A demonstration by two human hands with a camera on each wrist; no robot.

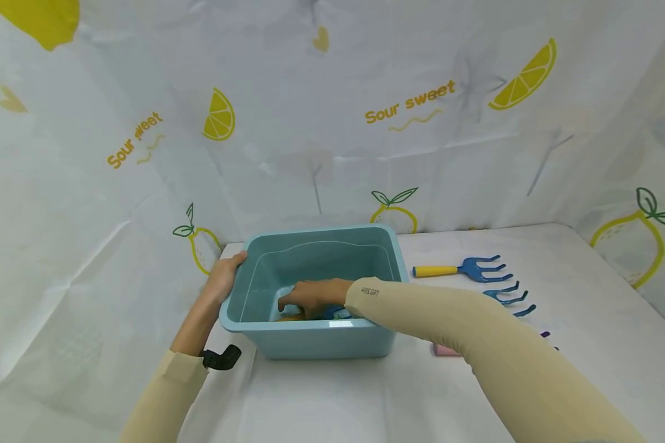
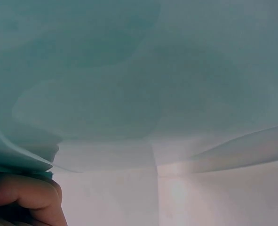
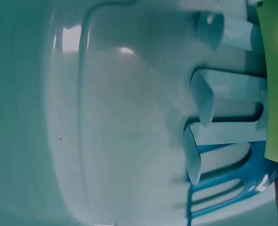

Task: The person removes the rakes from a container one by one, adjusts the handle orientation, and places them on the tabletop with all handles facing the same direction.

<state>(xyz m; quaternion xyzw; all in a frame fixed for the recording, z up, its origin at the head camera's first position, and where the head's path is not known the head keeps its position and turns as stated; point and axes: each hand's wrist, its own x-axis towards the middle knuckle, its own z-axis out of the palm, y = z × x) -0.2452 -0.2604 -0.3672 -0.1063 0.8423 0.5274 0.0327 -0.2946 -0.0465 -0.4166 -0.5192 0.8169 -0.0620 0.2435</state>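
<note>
My left hand (image 1: 225,277) grips the left rim of a teal plastic tub (image 1: 332,341); in the left wrist view its curled fingers (image 2: 30,195) hold the rim from below. Down inside the tub is my right hand (image 1: 313,296), over a yellow-orange piece (image 1: 290,318) and something blue. What its fingers hold is hidden in the head view. In the right wrist view, a light-blue hand rake with bent tines (image 3: 230,84) and a darker blue rake (image 3: 256,174) lie near the tub floor, beside a green piece (image 3: 276,80).
Right of the tub lie a blue hand rake with a yellow handle (image 1: 435,271), another blue rake (image 1: 507,296), and a pink handle (image 1: 446,351), partly behind my right sleeve. A lemon-print sheet (image 1: 310,154) hangs behind the white table surface (image 1: 321,400).
</note>
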